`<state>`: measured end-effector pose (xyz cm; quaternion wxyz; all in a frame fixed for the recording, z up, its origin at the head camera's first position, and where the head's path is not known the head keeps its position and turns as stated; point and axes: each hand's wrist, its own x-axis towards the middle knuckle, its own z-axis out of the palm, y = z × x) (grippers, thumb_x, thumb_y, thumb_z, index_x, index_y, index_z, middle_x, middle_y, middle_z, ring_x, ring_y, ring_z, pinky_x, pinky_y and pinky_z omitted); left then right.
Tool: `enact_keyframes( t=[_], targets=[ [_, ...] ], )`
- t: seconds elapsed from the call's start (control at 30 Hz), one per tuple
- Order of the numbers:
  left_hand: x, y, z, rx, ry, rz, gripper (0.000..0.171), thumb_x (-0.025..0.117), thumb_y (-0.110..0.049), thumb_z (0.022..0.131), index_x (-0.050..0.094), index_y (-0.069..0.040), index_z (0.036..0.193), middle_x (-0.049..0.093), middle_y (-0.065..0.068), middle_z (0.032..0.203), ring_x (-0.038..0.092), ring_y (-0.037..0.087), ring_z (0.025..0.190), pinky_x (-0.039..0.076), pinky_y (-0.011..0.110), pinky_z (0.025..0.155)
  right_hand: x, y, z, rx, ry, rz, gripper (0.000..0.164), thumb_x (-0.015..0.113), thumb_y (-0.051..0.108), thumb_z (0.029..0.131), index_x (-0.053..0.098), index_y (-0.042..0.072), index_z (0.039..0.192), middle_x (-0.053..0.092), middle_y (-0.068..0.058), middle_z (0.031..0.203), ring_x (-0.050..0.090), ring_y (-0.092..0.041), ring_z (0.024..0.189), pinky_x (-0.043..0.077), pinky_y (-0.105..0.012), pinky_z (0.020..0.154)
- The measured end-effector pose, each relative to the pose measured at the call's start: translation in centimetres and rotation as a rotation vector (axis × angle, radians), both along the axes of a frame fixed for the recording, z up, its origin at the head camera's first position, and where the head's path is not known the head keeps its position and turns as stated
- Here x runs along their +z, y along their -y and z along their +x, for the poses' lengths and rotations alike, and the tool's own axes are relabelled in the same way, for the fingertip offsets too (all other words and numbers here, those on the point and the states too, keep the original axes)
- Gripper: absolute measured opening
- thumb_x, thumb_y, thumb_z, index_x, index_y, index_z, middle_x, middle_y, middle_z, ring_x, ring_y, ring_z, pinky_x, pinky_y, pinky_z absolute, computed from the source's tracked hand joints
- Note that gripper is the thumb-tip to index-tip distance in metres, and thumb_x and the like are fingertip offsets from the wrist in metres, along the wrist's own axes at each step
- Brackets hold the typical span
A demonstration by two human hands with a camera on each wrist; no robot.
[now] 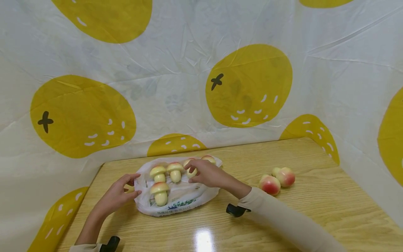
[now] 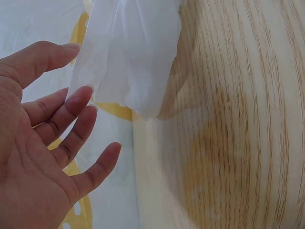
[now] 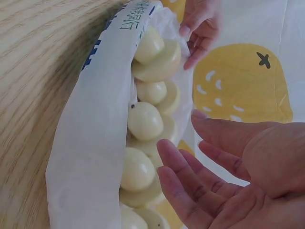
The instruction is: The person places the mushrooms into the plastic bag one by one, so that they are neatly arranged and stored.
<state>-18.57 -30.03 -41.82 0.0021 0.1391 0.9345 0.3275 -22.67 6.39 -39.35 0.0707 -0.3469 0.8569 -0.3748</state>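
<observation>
A white plastic bag with green and blue print lies spread on the table, its edge raised around several cream-yellow toy mushrooms with reddish caps. At the bag's left edge, my left hand has its thumb and fingers spread, fingertips right at the thin plastic. My right hand reaches over the bag's right side and partly covers one mushroom. In the right wrist view its fingers are extended beside the row of mushrooms, with nothing gripped.
Two more red-and-yellow mushroom-like toys lie together on the wooden table, right of the bag and close to my right forearm. A white cloth with large yellow fruit prints hangs behind the table and along its sides.
</observation>
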Motion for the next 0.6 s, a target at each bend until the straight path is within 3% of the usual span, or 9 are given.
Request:
enact_keyframes(
  t=[0.33, 0.6],
  targets=[
    [0.0, 0.0, 0.0, 0.001, -0.004, -0.003, 0.060, 0.076, -0.024, 0.093, 0.053, -0.002, 0.144, 0.059, 0.004, 0.111, 0.054, 0.027, 0.110, 0.049, 0.054, 0.089, 0.2, -1.9, 0.5, -0.027, 0.028, -0.008, 0.042, 0.079, 0.007, 0.089, 0.064, -0.003, 0.127, 0.065, -0.018, 0.114, 0.069, -0.030, 0.101, 0.057, -0.027, 0.080],
    [-0.1, 0.0, -0.1, 0.005, 0.002, 0.001, 0.060, 0.076, -0.024, 0.093, 0.053, -0.002, 0.144, 0.059, 0.004, 0.111, 0.054, 0.027, 0.110, 0.049, 0.054, 0.089, 0.6, -3.8, 0.7, -0.015, 0.008, -0.043, 0.039, 0.077, 0.004, 0.089, 0.064, 0.001, 0.125, 0.062, -0.015, 0.115, 0.063, -0.031, 0.110, 0.055, -0.024, 0.081]
  ],
)
